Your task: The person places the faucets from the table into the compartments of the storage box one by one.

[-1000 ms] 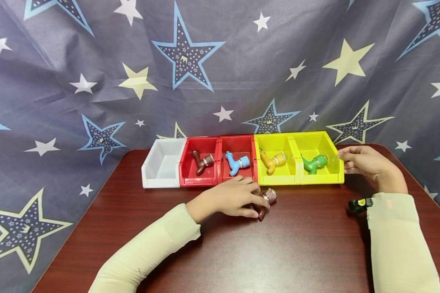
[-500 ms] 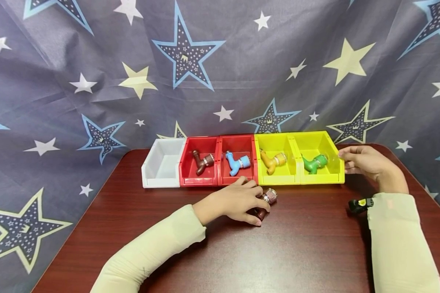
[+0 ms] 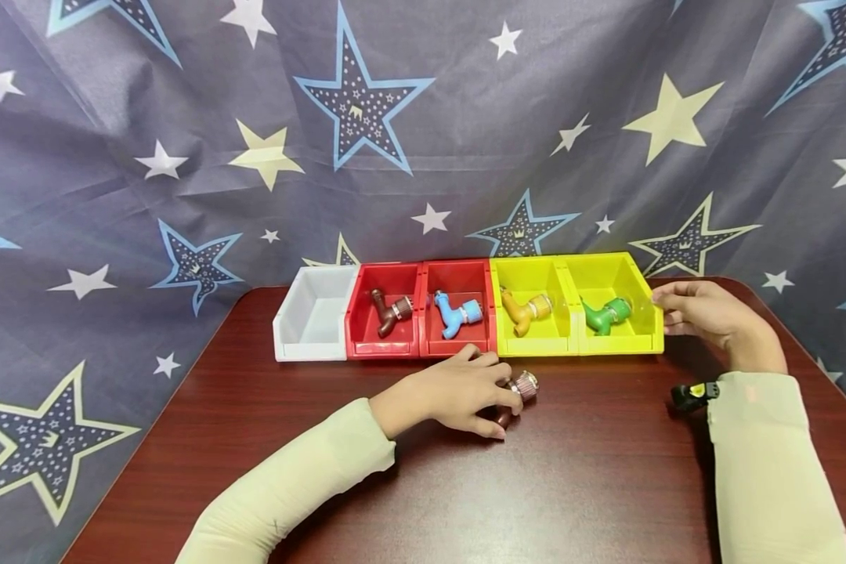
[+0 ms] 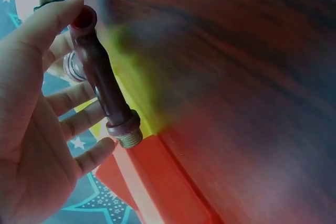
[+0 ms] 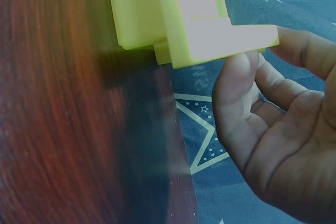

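Observation:
My left hand (image 3: 465, 393) grips a brown tap (image 3: 526, 385) in front of the bins, its ribbed knob poking out past the fingers. In the left wrist view the thumb presses the spout end of that tap (image 4: 105, 80), fingers lie along its far side, and its threaded end points at a red bin. At the right end of the row, my right hand (image 3: 708, 317) pinches the side edge of a yellow bin (image 3: 616, 345). The right wrist view has thumb and forefinger on either side of that bin's edge (image 5: 236, 40).
Beside the right bin's green tap (image 3: 608, 316) sit bins with a yellow tap (image 3: 527, 313), a blue tap (image 3: 457, 315) and another brown tap (image 3: 391, 313). A white bin (image 3: 311, 350) ends the row. A starry cloth (image 3: 423, 141) hangs behind the table (image 3: 571, 470).
My left hand has shifted slightly right and nearer, its fingers closing round the brown tap. The tap has moved a little to the right. My right hand stays at the yellow bin.

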Demonstrator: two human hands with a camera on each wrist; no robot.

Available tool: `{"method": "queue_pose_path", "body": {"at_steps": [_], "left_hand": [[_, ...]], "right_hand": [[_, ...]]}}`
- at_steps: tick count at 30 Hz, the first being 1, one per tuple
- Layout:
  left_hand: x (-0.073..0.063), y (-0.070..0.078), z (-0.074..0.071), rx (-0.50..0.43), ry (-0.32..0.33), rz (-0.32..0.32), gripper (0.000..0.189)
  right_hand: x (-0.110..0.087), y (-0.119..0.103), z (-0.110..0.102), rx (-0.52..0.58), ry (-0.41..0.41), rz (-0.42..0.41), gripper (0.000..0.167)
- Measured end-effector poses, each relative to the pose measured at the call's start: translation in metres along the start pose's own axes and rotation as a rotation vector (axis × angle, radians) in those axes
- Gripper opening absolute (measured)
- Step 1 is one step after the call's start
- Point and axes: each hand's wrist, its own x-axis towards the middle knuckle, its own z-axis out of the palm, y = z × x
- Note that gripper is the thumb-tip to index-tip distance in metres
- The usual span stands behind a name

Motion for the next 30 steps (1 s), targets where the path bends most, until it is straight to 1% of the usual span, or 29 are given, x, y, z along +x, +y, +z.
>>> {"method": "queue_pose_path", "body": {"at_steps": [6,11,15,18,23,27,30], "left_hand": [[-0.004,0.0,-0.008,0.0,0.035,0.007,0.036],[-0.01,-0.003,-0.017,0.009,0.048,-0.016,0.036],[-0.016,-0.008,-0.021,0.023,0.068,-0.034,0.036],[-0.02,-0.014,-0.023,0.026,0.08,-0.046,0.035],[-0.027,-0.028,-0.028,0.028,0.09,-0.071,0.035],[-0.037,-0.041,-0.034,0.037,0.085,-0.103,0.035],[-0.046,-0.05,-0.039,0.033,0.079,-0.126,0.035]], "right_hand": [[-0.001,-0.001,0.0,0.025,-0.009,-0.008,0.032],[0.0,-0.001,0.0,0.031,-0.01,-0.006,0.03],[0.002,0.0,-0.001,0.037,-0.018,-0.008,0.029],[0.003,0.001,-0.002,0.037,-0.019,-0.004,0.029],[0.003,0.002,-0.002,0.035,-0.02,-0.009,0.028],[0.001,0.001,-0.002,0.023,-0.011,-0.007,0.032],[0.001,0.0,-0.001,-0.008,-0.002,0.001,0.039]]}}
